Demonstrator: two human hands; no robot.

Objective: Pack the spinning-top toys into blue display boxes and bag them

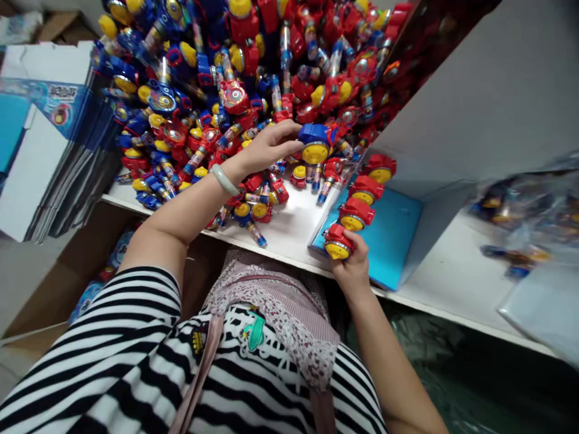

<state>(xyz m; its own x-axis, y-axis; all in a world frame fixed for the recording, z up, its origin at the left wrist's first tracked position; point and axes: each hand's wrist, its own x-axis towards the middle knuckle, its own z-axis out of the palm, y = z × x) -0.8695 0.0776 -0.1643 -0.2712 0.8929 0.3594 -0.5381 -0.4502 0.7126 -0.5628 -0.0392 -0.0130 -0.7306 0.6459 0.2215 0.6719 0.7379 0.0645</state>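
My left hand point(274, 144), with a pale bangle at the wrist, pinches a blue toy point(315, 143) with a round yellow tip between thumb and fingers. It is held just above the front right of a big heap of similar toys. Lower and to the right, my right hand point(353, 265) is closed on a red toy point(338, 242) with a yellow tip. That one is nearest me in a slanting row of several red toys point(356, 215). The row lies over the left side of a bright blue box or sheet point(398, 226). The fingers beneath the red toy are hidden.
Blue, red and yellow toys point(235, 96) with candy-filled tubes pile high on the white table point(294, 232). Flattened printed cartons point(49, 144) stand at the left. A grey-white panel point(446, 90) rises on the right, with blurred plastic-wrapped toys point(538, 211) beyond it.
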